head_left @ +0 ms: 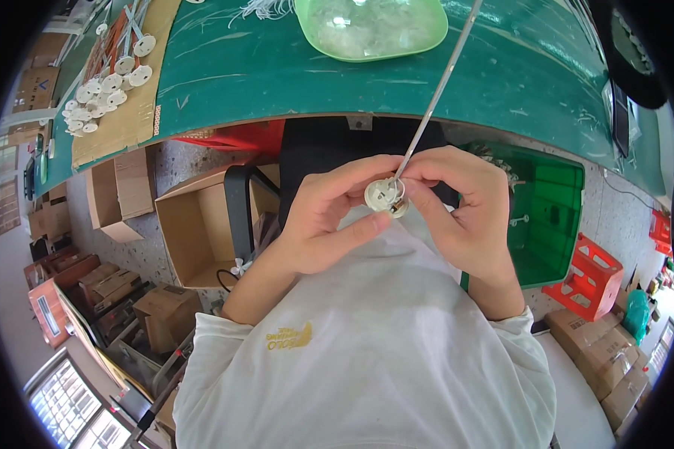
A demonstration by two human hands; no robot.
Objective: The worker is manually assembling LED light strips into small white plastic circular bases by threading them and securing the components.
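Note:
A small round white plastic piece (382, 194) with slots in its face is held in front of my chest. My left hand (335, 212) is closed on it, thumb at its lower edge and fingers behind. Up and to the right from it runs a long thin metal rod (440, 90). My right hand (460, 203) is closed too, its thumb and forefinger pinched at the foot of the rod, by the right side of the round piece. Something thin and whitish curves between the fingertips there, too small to make out. My fingers partly hide the piece's far side.
The green table (240, 82) bears a light-green bowl (427, 46) of clear small bags. On cardboard (146, 112) at the left lie several rods with white round heads (116, 82). Below stand an open cardboard box (195, 232), a green crate (558, 217) and a red stool (588, 277).

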